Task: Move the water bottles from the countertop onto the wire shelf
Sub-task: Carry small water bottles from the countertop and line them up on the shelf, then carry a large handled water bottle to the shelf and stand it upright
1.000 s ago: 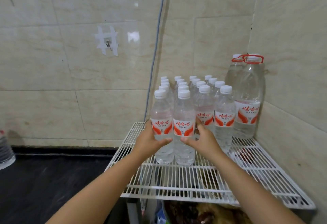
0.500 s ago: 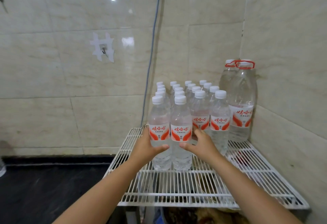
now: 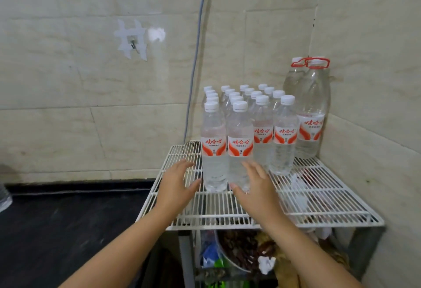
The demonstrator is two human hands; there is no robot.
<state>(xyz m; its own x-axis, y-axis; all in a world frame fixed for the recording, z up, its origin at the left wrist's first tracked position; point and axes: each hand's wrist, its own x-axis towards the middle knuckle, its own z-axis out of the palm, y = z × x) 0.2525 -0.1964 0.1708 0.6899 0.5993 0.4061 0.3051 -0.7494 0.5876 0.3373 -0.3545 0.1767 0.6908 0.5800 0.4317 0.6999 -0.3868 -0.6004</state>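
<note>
— Which step is this, would you say?

— The set-down looks done. Two water bottles [image 3: 214,148] stand upright side by side toward the shelf's left edge, at the front of a block of small bottles [image 3: 262,114] that fills the wire shelf [image 3: 319,201] back to the wall. The front strip of the shelf is bare wire.

— And the hands?

— Both open, fingers spread, gripping nothing. The left hand [image 3: 176,185] hovers just left of the leftmost front bottle, not touching it as far as I can tell. The right hand [image 3: 255,187] sits in front of the second bottle's base; whether its fingertips brush the plastic, I cannot tell.

— What stands in the far right corner?

— Two large jugs [image 3: 312,110] with red handles, against the side wall, just beside the small bottles.

— So what comes next?

— My guess: fetch more from the dark tabletop [image 3: 68,230] on the left. Something clear shows at its far left edge, perhaps a bottle, though it is cut off. New ones would go along the shelf's front edge, lowered straight so they don't knock over the row.
</note>
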